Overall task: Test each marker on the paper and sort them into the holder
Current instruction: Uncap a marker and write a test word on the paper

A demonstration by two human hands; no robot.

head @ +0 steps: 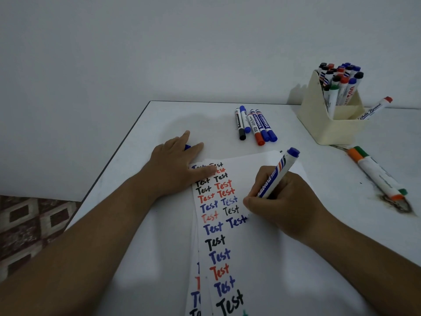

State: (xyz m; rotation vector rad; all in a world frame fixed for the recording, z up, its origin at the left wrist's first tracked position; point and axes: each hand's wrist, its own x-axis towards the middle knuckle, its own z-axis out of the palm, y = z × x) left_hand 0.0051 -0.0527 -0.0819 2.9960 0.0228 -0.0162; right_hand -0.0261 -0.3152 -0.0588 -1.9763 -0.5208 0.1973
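Five capped markers (255, 124) lay at upper centre, nearer the flat, straight-fingered left hand (175, 165) steadying the paper (239, 258). Right hand (280, 201) fingers pinched a blue marker (276, 174), its long axis tilted toward the holder (328, 115), upper right.

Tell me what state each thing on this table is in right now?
Left hand: flat, pressing the paper, a blue cap under its fingers.
Right hand: gripping the blue marker.
Blue marker: uncapped, tip down at the paper.
Paper: partly filled with "Test" words.
Holder: upright, crowded with capped markers.
Five markers: capped, lying side by side.
Orange and green markers: capped, lying by a dark stain.
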